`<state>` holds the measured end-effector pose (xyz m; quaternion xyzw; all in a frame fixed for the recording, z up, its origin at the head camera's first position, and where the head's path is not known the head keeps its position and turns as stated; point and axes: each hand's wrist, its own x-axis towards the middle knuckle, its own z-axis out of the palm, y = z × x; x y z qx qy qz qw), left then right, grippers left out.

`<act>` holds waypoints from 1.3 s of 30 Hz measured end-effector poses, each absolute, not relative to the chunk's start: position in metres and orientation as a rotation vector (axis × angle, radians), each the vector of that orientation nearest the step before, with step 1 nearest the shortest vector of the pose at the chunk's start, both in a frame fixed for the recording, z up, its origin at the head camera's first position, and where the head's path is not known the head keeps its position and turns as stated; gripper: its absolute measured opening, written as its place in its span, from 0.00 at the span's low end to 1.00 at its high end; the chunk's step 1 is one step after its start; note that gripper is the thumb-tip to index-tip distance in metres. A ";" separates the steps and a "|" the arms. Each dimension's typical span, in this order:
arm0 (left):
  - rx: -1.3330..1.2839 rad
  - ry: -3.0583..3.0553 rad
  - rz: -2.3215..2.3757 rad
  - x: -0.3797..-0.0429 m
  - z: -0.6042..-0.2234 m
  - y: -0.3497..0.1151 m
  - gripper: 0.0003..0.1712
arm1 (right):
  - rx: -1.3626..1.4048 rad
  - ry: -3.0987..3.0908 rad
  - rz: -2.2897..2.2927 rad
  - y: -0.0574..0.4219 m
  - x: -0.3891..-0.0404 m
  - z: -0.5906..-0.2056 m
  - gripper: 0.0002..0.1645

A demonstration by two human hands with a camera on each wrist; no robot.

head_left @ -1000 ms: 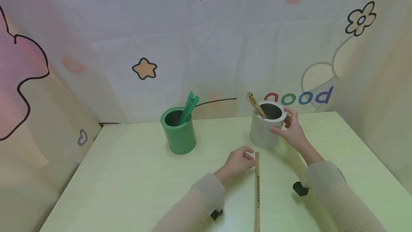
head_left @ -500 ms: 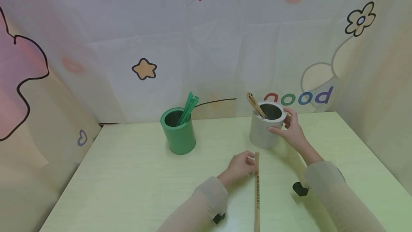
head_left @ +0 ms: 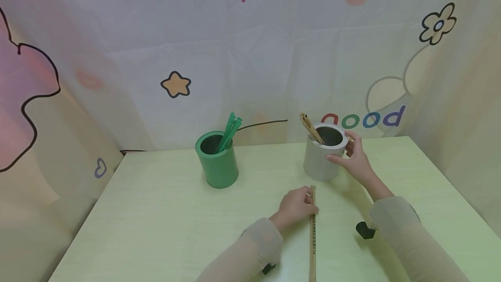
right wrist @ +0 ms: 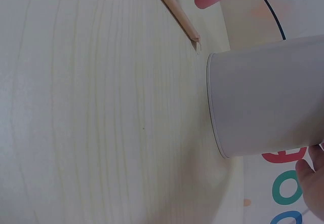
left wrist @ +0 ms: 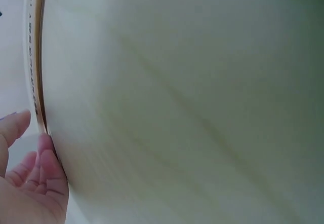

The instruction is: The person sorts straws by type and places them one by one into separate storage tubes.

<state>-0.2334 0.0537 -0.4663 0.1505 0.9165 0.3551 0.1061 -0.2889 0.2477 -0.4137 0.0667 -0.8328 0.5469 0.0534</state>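
A long thin wooden stick with dark printing (head_left: 313, 240) lies lengthwise on the table. My left hand (head_left: 295, 206) is at its far end: the thumb reaches across the stick and the other fingers are bent at its left edge. In the left wrist view, fingertips (left wrist: 46, 143) touch the stick's end, while the thumb stands apart from them. My right hand (head_left: 355, 160) holds the grey cup (head_left: 322, 164) by its right side, thumb in front, fingers behind the rim. The cup stands upright just beyond the stick, with light-brown wooden sticks (head_left: 310, 127) leaning left in it.
To the left stands a green cup (head_left: 221, 171) with several green sticks (head_left: 230, 132) in it. A printed cloth (head_left: 258, 64) hangs behind the pale wooden table (head_left: 156, 212) and along its sides.
My left hand has moved slightly right and nearer me, and its thumb now crosses the stick. The right hand and the grey cup have kept still.
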 end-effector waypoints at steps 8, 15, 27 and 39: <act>0.465 2.814 0.859 -0.229 -0.463 0.059 0.20 | 0.216 -2.524 1.655 0.248 -0.290 -0.416 0.55; 0.499 2.865 0.783 -0.227 -0.462 0.060 0.19 | 0.204 -2.533 1.653 0.248 -0.289 -0.415 0.55; 0.481 2.807 0.882 -0.223 -0.459 0.061 0.24 | 0.188 -2.551 1.640 0.248 -0.290 -0.414 0.56; 0.357 2.726 0.996 -0.228 -0.463 0.053 0.28 | 0.198 -2.536 1.649 0.248 -0.290 -0.415 0.55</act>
